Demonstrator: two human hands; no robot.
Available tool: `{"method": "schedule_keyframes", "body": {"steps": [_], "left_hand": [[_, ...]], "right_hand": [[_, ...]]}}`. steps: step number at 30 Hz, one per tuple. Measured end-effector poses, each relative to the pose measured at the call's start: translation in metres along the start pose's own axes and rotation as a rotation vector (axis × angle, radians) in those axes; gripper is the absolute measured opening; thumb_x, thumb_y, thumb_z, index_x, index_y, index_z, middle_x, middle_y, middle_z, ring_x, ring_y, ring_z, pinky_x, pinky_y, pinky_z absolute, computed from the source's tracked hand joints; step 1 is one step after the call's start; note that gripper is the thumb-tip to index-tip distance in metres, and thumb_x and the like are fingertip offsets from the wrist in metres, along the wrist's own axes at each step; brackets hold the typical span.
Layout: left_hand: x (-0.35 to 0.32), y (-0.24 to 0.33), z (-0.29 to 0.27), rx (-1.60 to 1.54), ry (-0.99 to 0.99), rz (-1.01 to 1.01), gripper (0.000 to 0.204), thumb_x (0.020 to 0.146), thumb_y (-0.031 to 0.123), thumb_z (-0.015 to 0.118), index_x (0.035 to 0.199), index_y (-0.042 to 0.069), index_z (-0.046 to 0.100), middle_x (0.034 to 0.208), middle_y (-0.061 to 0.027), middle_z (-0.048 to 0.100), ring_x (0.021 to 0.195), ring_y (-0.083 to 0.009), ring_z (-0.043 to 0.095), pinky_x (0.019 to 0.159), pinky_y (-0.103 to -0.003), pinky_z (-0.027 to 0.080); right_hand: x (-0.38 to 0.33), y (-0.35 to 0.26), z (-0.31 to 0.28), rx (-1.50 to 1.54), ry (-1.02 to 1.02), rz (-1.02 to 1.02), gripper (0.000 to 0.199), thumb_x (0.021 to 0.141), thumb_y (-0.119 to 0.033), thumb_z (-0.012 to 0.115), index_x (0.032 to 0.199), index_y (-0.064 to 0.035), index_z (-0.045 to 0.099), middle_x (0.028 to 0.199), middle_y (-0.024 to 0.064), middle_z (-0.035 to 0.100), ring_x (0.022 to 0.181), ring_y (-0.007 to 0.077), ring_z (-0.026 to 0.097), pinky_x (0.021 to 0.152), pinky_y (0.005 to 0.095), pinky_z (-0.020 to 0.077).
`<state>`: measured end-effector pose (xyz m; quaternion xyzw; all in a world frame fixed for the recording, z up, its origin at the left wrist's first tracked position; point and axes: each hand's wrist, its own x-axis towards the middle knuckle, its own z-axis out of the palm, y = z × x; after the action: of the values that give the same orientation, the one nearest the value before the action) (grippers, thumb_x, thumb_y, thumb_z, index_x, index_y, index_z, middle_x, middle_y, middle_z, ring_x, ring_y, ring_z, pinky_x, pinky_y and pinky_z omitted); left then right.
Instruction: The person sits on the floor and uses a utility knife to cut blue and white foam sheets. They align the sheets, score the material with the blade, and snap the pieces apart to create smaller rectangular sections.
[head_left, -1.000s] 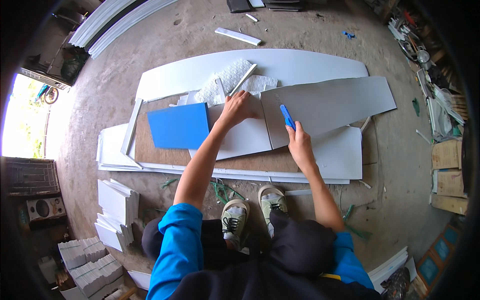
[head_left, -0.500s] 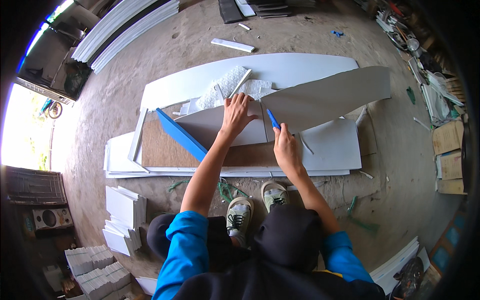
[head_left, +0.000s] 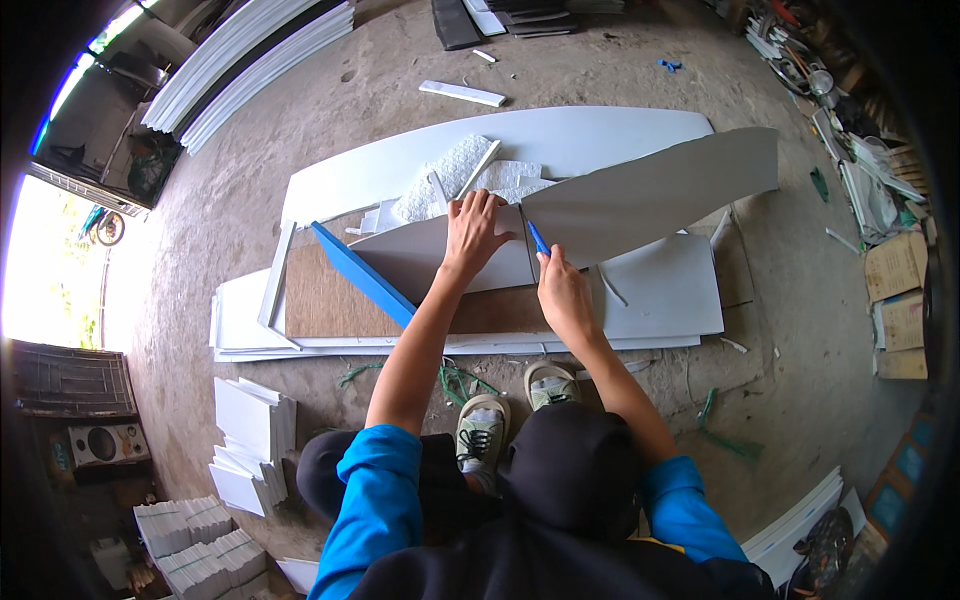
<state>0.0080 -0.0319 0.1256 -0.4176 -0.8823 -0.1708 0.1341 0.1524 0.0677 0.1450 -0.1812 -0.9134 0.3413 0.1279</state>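
My left hand (head_left: 474, 234) presses on a pale grey-white foam-like sheet (head_left: 400, 250), its thumb spread and its fingers near the sheet's far edge. In my right hand (head_left: 567, 293) is a blue utility knife (head_left: 537, 237), its tip close to a dark cut line across the sheet. Right of this line, the longer part of the sheet (head_left: 660, 185) rises and curves away to the right. A long blue bar (head_left: 362, 273) lies slanted at the sheet's left end. Underneath is a brown board (head_left: 320, 300). The knife's blade is too small to make out.
Large white sheets (head_left: 660, 290) lie stacked under the board, with another white sheet (head_left: 590, 130) beyond. White offcuts and a textured white piece (head_left: 440, 180) rest between them. Cut white panels (head_left: 245, 415) stand at the near left. Green strings (head_left: 725, 440) lie on the floor.
My right hand and the knife have shifted slightly left, closer to the cut line. The left hand stays in place on the sheet.
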Motion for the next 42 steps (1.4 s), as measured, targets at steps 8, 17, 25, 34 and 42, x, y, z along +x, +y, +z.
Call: {"method": "schedule_keyframes", "body": {"steps": [8,17,25,34,42], "left_hand": [[-0.006,0.005,0.002,0.012,0.046,0.017,0.048,0.060,0.031,0.073,0.099,0.013,0.053,0.092,-0.0044,0.050,0.094,-0.0219,0.048,0.079,-0.039,0.032],[-0.010,0.003,0.003,0.025,0.047,0.010,0.046,0.060,0.029,0.073,0.098,0.013,0.053,0.093,-0.0050,0.049,0.096,-0.0223,0.047,0.080,-0.039,0.031],[-0.011,0.011,0.002,0.044,0.042,0.018,0.049,0.061,0.029,0.073,0.101,0.012,0.052,0.096,-0.0061,0.048,0.098,-0.0233,0.046,0.082,-0.039,0.031],[-0.003,-0.002,0.008,0.013,-0.073,0.019,0.066,0.060,0.032,0.075,0.115,0.010,0.045,0.104,-0.0091,0.045,0.107,-0.0258,0.041,0.089,-0.046,0.029],[-0.020,-0.041,-0.002,0.162,-0.141,0.015,0.097,0.058,0.032,0.078,0.134,0.006,0.022,0.126,-0.0158,0.032,0.123,-0.0310,0.028,0.103,-0.057,0.016]], "right_hand": [[0.017,-0.010,-0.004,-0.088,-0.117,0.014,0.023,0.092,-0.015,0.034,0.092,0.0067,0.042,0.067,0.0283,0.056,0.068,0.0416,0.059,0.058,0.0465,0.0484],[0.004,0.018,0.012,-0.068,-0.300,0.151,0.026,0.090,-0.018,0.036,0.092,0.0071,0.046,0.076,0.0311,0.057,0.076,0.0439,0.058,0.065,0.0483,0.0478],[-0.013,0.060,0.057,-0.094,-0.330,0.189,0.028,0.090,-0.019,0.036,0.092,0.0051,0.049,0.076,0.0291,0.058,0.077,0.0445,0.057,0.067,0.0501,0.0454],[-0.070,0.081,0.044,-0.099,-0.256,0.191,0.027,0.091,-0.024,0.037,0.088,0.0012,0.048,0.073,0.0256,0.059,0.072,0.0436,0.057,0.064,0.0509,0.0450],[-0.062,0.093,-0.009,0.097,-0.147,0.283,0.032,0.092,-0.030,0.036,0.086,-0.0015,0.049,0.069,0.0208,0.058,0.064,0.0371,0.057,0.055,0.0475,0.0426]]}}
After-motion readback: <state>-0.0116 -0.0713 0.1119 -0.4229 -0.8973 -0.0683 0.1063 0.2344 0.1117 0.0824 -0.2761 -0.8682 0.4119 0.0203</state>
